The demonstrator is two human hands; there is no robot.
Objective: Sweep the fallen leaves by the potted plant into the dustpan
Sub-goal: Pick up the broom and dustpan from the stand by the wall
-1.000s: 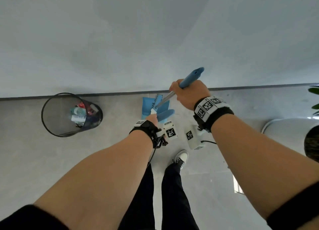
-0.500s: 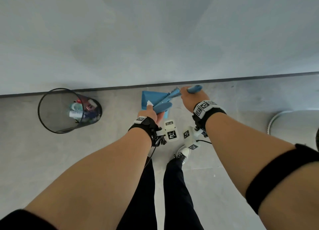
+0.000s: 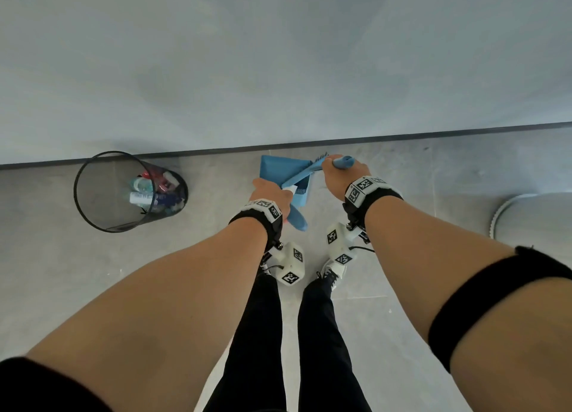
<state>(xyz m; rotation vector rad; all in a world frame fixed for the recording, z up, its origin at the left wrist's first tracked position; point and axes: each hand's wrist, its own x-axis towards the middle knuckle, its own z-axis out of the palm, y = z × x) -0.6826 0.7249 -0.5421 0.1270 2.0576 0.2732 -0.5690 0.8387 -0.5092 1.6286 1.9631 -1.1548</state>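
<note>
My left hand (image 3: 268,192) grips the blue handle of the dustpan (image 3: 278,170), which hangs over the floor near the wall with its pan pointing away from me. My right hand (image 3: 342,178) is closed around the blue handle of the brush (image 3: 299,178). The brush lies slantwise across the dustpan's open side, its dark bristles showing at the upper right corner of the pan. The two hands are close together. I see no fallen leaves on the floor or in the pan. The plant itself is out of frame.
A black mesh waste bin (image 3: 102,192) with bottles and wrappers stands on the floor to the left, by the wall. The white round rim of a pot (image 3: 507,207) shows at the right edge. A dark baseboard (image 3: 433,134) runs along the wall. My legs and shoes are below the hands.
My right hand has come down and in, bringing the brush from raised above the pan to lying across it. The view has shifted left, and the plant's leaves have left the frame.
</note>
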